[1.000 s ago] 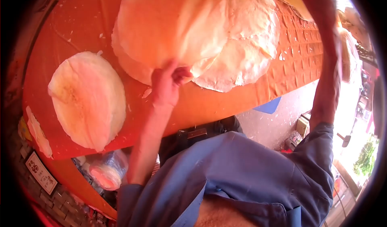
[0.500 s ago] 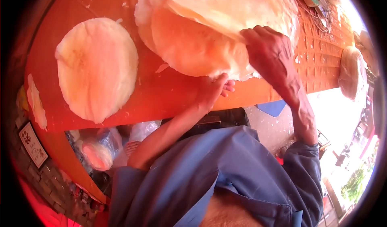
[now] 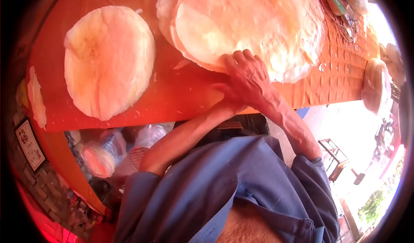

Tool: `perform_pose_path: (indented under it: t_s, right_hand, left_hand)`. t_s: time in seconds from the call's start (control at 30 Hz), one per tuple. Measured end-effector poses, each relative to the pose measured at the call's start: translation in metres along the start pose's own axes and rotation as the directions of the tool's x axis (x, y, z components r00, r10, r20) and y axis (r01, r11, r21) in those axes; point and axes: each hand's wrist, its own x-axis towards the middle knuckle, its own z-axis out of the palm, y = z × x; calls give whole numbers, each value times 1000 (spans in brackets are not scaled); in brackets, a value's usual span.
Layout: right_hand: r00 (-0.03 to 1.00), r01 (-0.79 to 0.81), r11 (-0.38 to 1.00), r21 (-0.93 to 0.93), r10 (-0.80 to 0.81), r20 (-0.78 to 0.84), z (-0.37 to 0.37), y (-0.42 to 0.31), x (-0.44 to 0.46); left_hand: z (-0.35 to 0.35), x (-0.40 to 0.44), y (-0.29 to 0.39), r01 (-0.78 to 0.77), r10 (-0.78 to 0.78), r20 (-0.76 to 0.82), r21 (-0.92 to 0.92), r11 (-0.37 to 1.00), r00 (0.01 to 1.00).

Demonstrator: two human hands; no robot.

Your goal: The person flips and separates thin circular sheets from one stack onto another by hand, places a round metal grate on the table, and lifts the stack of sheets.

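Note:
A wide stack of thin, pale round sheets (image 3: 241,23) lies on the orange-red table (image 3: 181,96), its top sheet spread flat with an uneven surface. At the stack's front edge, my right hand (image 3: 249,77) rests with its fingers slightly apart on the top sheet. My left hand (image 3: 228,94) is just below the stack, crossed by my right hand and wrist. Its thumb points left, and its other fingers are mostly hidden. Farther left sits a thick oval stack of similar sheets (image 3: 110,64), touched by neither hand.
A narrow pale scrap (image 3: 36,97) lies at the table's left end. Cables and a green-and-white box (image 3: 336,4) are at the back right. A wrapped bundle (image 3: 376,86) is beyond the right edge. Plastic-wrapped items (image 3: 103,154) sit below the table, near a framed sign (image 3: 30,145).
The raised, folded top sheet now lies flat. My right hand has moved left and nearer my body, crossing over my left hand. The view has shifted slightly.

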Motion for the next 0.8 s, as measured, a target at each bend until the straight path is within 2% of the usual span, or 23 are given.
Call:
perform_pose_path:
  t_s: [0.03, 0.1, 0.13, 0.17, 0.2, 0.23, 0.3, 0.33, 0.4, 0.53, 0.57, 0.6, 0.67, 0.7, 0.73, 0.77, 0.8]
  right_hand:
    - [1000, -8, 998, -61, 8, 2, 4, 3, -3]
    - [1000, -16, 982, -188, 13, -16, 16, 18, 4]
    - [1000, 0, 977, -213, 7, 29, 11, 23, 11]
    - [997, 14, 972, -237, 3, 73, -3, 29, 20]
    - [993, 30, 965, -261, 0, 116, -19, 38, 30]
    - [998, 62, 850, -524, -58, 23, -37, 55, 40]
    - [992, 6, 941, -338, -47, -113, -121, 67, 58]
    - [977, -38, 959, -280, -23, -211, -155, 68, 55]
    - [936, -82, 986, -148, 25, -352, -210, 69, 38]
    - [882, -19, 994, 107, 67, -467, -244, 60, -2]
    - [891, -51, 994, 98, 89, -444, -240, 54, -2]
    - [907, -148, 988, 37, 151, -394, -227, 50, 3]
    - [883, -444, 870, -214, 384, -270, -186, 46, 21]
    - [939, -269, 957, -111, 235, -251, -167, 51, 27]
    - [889, -438, 899, 16, 436, -138, -152, 70, 30]
    - [937, -340, 940, -2, 339, -88, -136, 112, 29]
    - [893, -450, 886, 117, 445, 61, -131, 127, 32]
  left_hand:
    - [-1, -4, 8, 10, -13, 50, 53, 999, 999]
    - [-4, 2, 20, -17, 14, 29, 101, 995, 999]
    - [-7, 8, 31, -40, 44, -43, 96, 995, 998]
    - [-15, 12, 41, 31, -61, 103, 274, 961, 993]
    - [-24, 18, 59, 37, -165, 246, 454, 890, 955]
    - [-30, 19, 71, 93, -182, 233, 348, 933, 955]
    - [-35, 12, 84, 208, -228, 216, 115, 971, 949]
    - [-39, 9, 78, 194, -200, 199, 45, 980, 960]
    - [-53, 6, 59, 328, -319, 148, -37, 944, 936]
    - [-83, 21, 60, 464, -467, 39, -213, 860, 883]
    - [-90, 29, 63, 450, -474, -39, -253, 856, 880]
    - [-98, 38, 67, 432, -480, -117, -292, 853, 869]
    - [-115, 57, 61, 381, -484, -230, -379, 844, 844]
    - [-125, 68, 57, 347, -482, -263, -428, 835, 836]
    - [-131, 77, 53, 308, -478, -294, -474, 825, 828]
    - [-134, 86, 52, 306, -496, -279, -519, 798, 822]
    - [-137, 94, 52, 305, -515, -261, -562, 769, 817]
